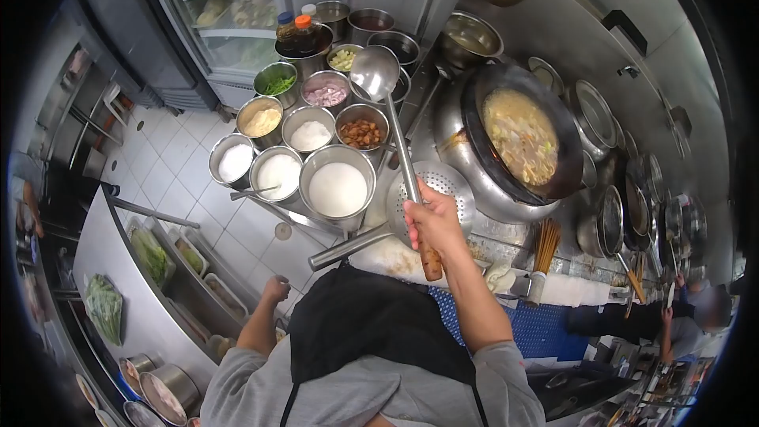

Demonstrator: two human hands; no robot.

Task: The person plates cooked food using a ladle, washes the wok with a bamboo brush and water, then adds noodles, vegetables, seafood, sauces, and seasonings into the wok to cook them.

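My right hand (435, 221) is wrapped round the lower handle of a long steel ladle (401, 138) with a wooden end. The ladle's bowl hangs over the cluster of ingredient pots, near the pot of diced garlic-like pieces (343, 58). Beneath my right hand lies a perforated skimmer (455, 204) with a thick tubular handle. To the right, a wok (569, 150) holds noodles in pale broth (520, 134). My left hand (275, 289) hangs low at my side, its fingers curled with nothing visible in them.
Steel pots hold white powder (236, 162), white liquid (337, 190), browned cubes (363, 133) and chopped greens (277, 84). Capped bottles (303, 32) stand behind. A bamboo brush (545, 249) is beside the stove. A steel counter (150, 300) flanks my left; another person (688, 312) is at far right.
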